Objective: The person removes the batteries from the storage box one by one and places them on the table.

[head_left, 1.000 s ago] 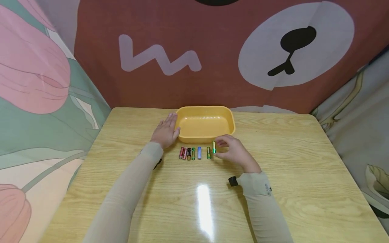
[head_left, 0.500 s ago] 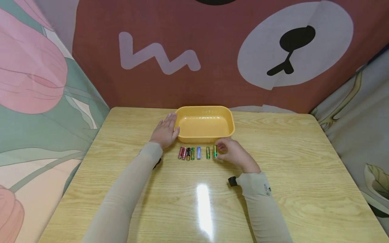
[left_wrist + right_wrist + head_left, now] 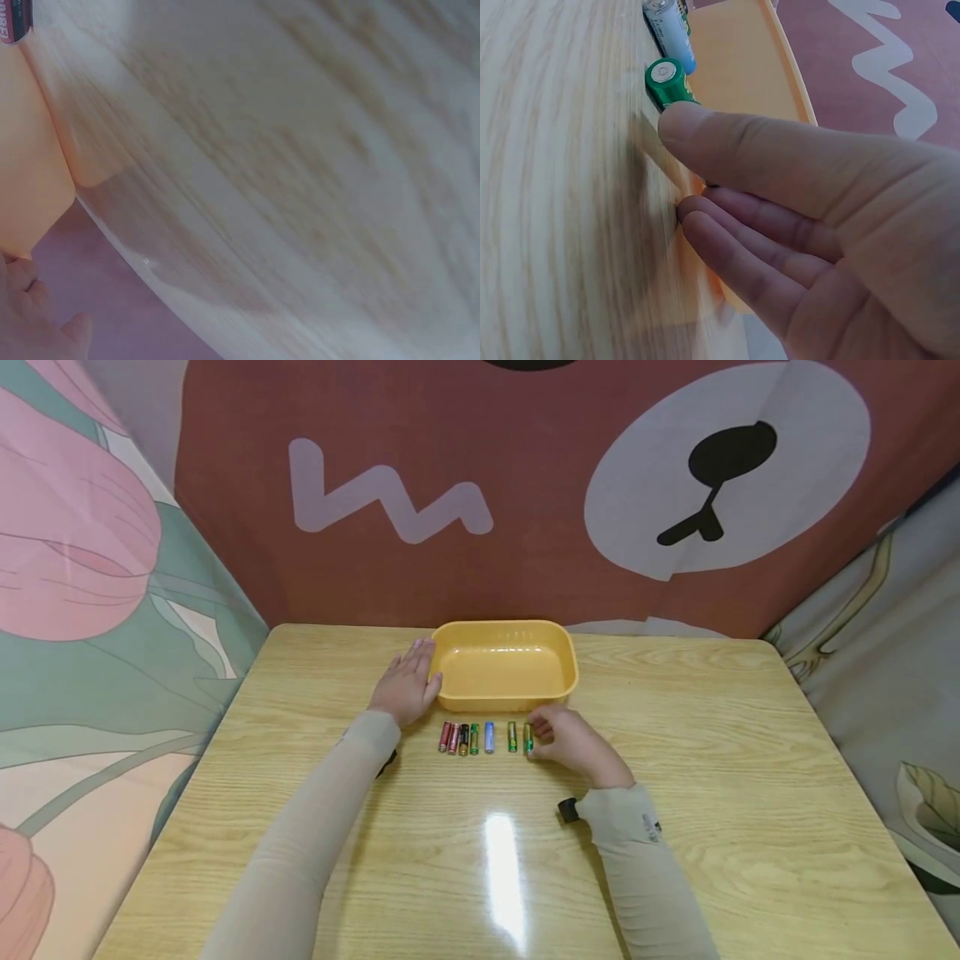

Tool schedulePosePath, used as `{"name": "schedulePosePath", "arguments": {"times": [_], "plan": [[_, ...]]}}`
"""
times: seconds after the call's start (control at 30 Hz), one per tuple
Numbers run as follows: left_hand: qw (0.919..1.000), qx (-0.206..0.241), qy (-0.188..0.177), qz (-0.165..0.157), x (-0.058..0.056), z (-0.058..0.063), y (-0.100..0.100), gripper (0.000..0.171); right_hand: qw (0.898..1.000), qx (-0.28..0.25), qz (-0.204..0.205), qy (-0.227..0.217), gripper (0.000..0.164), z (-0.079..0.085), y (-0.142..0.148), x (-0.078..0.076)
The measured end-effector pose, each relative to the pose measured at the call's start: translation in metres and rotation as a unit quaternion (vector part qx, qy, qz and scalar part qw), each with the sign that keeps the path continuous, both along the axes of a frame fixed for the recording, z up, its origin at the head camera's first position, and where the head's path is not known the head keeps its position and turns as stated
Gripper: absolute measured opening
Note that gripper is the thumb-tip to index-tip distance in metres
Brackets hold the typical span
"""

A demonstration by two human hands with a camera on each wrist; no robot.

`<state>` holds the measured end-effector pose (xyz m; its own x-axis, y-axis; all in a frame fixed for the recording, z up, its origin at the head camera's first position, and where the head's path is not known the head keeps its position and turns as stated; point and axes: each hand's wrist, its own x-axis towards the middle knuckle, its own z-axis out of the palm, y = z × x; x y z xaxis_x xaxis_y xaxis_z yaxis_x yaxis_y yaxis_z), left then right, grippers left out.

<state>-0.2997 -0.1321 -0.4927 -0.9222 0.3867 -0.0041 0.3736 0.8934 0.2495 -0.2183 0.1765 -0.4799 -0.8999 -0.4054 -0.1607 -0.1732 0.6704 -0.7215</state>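
Observation:
My right hand point(image 3: 573, 745) pinches a green-and-gold battery point(image 3: 528, 737) between thumb and fingertips, at the right end of a row of batteries. In the right wrist view my thumb point(image 3: 742, 146) hides most of it. To its left stand another green battery point(image 3: 512, 737), a blue battery point(image 3: 489, 737), a green one, a black-and-gold battery point(image 3: 463, 740) and two red batteries point(image 3: 446, 737). My left hand point(image 3: 405, 687) lies with straight fingers against the left side of a yellow plastic tray point(image 3: 502, 702). Its fingers point(image 3: 37, 322) also show beside the tray wall in the left wrist view.
The tray sits behind the battery row, near the far edge of the wooden table point(image 3: 675, 718). Close behind that edge hangs a printed cloth point(image 3: 375, 577), with more cloth on both sides. A bright reflection lies on the tabletop in front.
The right hand has brought the green-and-gold battery down and toward me, into line with the others. The left hand has stayed against the tray.

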Motion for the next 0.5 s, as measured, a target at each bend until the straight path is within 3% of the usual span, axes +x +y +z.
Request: {"name": "schedulePosePath", "arguments": {"times": [0.5], "plan": [[1.0000, 0.007, 0.005, -0.003, -0.0032, -0.0032, 0.0001, 0.068, 1.000, 0.029, -0.010, 0.008, 0.051, -0.0058, -0.0016, -0.0029]]}}
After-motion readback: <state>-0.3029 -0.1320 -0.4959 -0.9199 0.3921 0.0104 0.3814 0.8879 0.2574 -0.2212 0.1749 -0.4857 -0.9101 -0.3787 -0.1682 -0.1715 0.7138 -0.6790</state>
